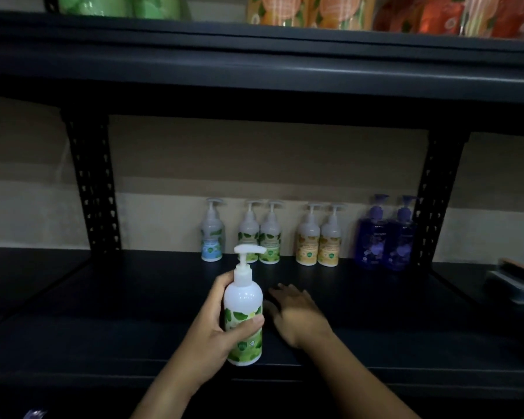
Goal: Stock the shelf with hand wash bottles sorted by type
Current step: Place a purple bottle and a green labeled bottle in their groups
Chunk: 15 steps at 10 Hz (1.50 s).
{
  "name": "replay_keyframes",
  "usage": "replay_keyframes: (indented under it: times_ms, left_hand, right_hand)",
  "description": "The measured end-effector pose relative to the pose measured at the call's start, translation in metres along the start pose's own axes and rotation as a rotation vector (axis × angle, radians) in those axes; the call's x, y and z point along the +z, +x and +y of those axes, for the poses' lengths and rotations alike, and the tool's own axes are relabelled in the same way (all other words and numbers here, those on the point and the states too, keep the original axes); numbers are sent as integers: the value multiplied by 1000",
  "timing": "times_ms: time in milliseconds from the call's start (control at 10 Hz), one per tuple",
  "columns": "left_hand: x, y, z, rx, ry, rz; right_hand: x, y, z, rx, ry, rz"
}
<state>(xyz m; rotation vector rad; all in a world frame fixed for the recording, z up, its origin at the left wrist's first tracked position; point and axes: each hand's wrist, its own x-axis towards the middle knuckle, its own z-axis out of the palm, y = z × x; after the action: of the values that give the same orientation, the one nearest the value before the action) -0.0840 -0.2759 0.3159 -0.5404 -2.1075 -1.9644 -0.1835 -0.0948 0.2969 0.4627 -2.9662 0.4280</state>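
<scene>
Seven bottles [308,234] line the back of the shelf [375,303]. Left hand [215,328] wraps a green-label bottle [244,316], upright over the front edge. Right hand [297,313] is beside it, fingers loosely spread, blurry.

The dark shelf [164,285] carries seven pump bottles [270,237] (upright, along the back).

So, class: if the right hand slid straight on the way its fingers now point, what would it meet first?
The right hand points up-left toward the back row, so probably the right one of the two green-label bottles. The dark shelf between looks free, though depth is hard to judge.
</scene>
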Motion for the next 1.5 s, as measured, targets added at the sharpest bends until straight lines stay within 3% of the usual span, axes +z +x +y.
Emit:
replay_keyframes:
  times_ms: [200, 700, 1100, 1500]
  left_hand:
    - [-21, 1, -11, 12, 85, 46]
    - [-7, 97, -63, -54, 178, 328]
    - [-2, 169, -101, -106, 321, 369]
    - [0, 183, -110, -131, 445, 371]
  right_hand:
    - [0, 12, 1, 34, -45, -95]
    - [6, 43, 2, 93, -52, -110]
    - [12, 49, 6, 87, -37, -75]
    - [12, 48, 6, 92, -1, -74]
